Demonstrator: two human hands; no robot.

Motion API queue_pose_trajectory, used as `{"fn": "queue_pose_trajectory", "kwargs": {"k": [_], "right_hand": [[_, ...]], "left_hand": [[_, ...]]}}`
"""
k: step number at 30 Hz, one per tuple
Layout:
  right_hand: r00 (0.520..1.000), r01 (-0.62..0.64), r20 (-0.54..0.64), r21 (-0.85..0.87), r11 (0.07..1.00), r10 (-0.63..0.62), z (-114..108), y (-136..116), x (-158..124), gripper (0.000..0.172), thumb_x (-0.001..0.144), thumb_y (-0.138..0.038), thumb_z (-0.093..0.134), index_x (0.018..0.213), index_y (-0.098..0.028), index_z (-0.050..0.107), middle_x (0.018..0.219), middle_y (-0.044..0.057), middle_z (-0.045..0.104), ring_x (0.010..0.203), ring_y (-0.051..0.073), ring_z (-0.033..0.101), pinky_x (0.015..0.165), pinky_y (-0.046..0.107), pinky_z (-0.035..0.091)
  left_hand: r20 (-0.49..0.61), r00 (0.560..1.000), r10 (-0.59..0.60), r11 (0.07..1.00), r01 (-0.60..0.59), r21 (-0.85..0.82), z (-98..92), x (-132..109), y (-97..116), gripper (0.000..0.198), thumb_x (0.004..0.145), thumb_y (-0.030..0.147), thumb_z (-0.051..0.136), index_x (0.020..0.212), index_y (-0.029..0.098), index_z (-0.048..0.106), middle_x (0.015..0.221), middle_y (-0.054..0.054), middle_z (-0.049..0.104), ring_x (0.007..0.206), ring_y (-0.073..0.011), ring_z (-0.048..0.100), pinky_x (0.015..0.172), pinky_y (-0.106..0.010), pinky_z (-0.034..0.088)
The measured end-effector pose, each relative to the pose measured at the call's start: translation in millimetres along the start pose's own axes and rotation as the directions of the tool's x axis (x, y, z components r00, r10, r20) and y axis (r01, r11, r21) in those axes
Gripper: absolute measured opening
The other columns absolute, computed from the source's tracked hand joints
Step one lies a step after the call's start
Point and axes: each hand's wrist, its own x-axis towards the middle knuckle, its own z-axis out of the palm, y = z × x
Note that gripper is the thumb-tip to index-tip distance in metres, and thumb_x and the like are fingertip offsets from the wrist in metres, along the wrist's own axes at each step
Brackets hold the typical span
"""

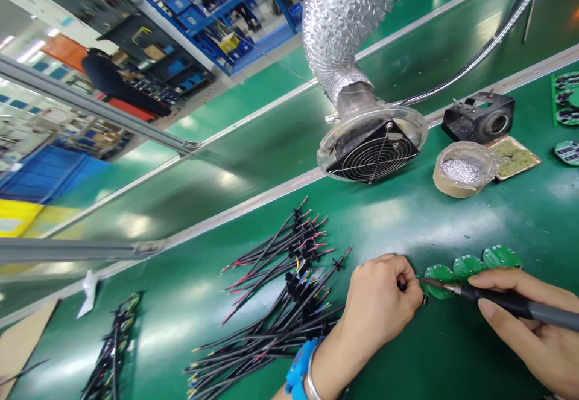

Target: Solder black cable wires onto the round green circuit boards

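Left hand (pixel 382 294): fingers pinched on a small black piece (pixel 401 285), mostly hidden. Right hand (pixel 549 352): closed round a black-and-grey pen-shaped soldering iron (pixel 502 302), long axis pointing leftward across round green circuit boards (pixel 468 265) toward the left fingertips.

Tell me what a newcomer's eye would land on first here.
The crinkled silver duct stands out most, coming down from the top edge to a grilled hood. Next is the soldering iron in the right hand, its tip close to the left hand, by a row of round green boards. Black cables lie spread left of the hands.
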Motion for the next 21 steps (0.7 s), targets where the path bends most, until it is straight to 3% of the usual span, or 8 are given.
{"fn": "queue_pose_trajectory", "kwargs": {"k": [3, 8, 11, 17, 21], "right_hand": [[1.000, -0.010, 0.000, 0.026, 1.000, 0.010, 0.9, -3.9, 0.4, 0.016, 0.084, -0.039, 0.066, 0.091, -0.026, 0.071, 0.075, -0.001, 0.070, 0.055, 0.011, 0.063, 0.045, 0.017, 0.050], [0.975, -0.159, -0.146, 0.076, 0.984, 0.169, 2.2, -15.0, -8.6, 0.017, 0.086, -0.041, 0.063, 0.091, -0.026, 0.069, 0.082, 0.001, 0.069, 0.065, 0.014, 0.064, 0.054, 0.020, 0.054], [0.985, -0.106, -0.131, 0.064, 0.992, 0.113, 0.4, -11.2, -14.6, 0.015, 0.085, -0.037, 0.065, 0.095, -0.027, 0.068, 0.090, 0.001, 0.071, 0.074, 0.015, 0.069, 0.054, 0.018, 0.055], [0.995, 0.009, -0.096, 0.036, 0.999, -0.005, 1.3, 0.8, -16.7, 0.014, 0.087, -0.032, 0.064, 0.100, -0.028, 0.066, 0.093, -0.001, 0.072, 0.084, 0.015, 0.071, 0.070, 0.017, 0.059], [0.995, 0.002, -0.096, 0.043, 0.999, 0.002, 5.0, 2.4, -18.0, 0.016, 0.086, -0.034, 0.064, 0.099, -0.026, 0.067, 0.094, 0.000, 0.072, 0.084, 0.017, 0.070, 0.072, 0.020, 0.060]], "left_hand": [[0.000, 1.000, 0.002, 1.000, -0.002, 0.011, -1.2, 0.4, 1.2, 0.013, 0.069, 0.010, 0.059, 0.060, 0.019, 0.059, 0.061, 0.004, 0.063, 0.058, -0.0119, 0.055, 0.058, -0.024, 0.036], [0.018, 1.000, 0.003, 0.999, -0.004, 0.047, -3.8, 2.3, 4.8, 0.014, 0.069, 0.009, 0.058, 0.060, 0.020, 0.060, 0.061, 0.004, 0.063, 0.056, -0.0120, 0.054, 0.058, -0.024, 0.036], [0.035, 0.999, 0.003, 0.997, -0.005, 0.071, -4.3, 4.2, 6.3, 0.015, 0.068, 0.008, 0.057, 0.059, 0.019, 0.060, 0.061, 0.004, 0.063, 0.057, -0.0122, 0.055, 0.059, -0.024, 0.037], [0.056, 0.998, 0.007, 0.992, -0.014, 0.122, -8.5, 4.1, 8.6, 0.013, 0.071, 0.010, 0.059, 0.063, 0.020, 0.061, 0.063, 0.003, 0.063, 0.059, -0.0132, 0.056, 0.059, -0.025, 0.038], [0.107, 0.986, 0.125, 0.985, -0.137, 0.109, -14.1, -4.5, 3.6, 0.013, 0.073, 0.011, 0.067, 0.083, 0.021, 0.065, 0.074, 0.003, 0.063, 0.063, -0.0128, 0.057, 0.058, -0.024, 0.040]]}}
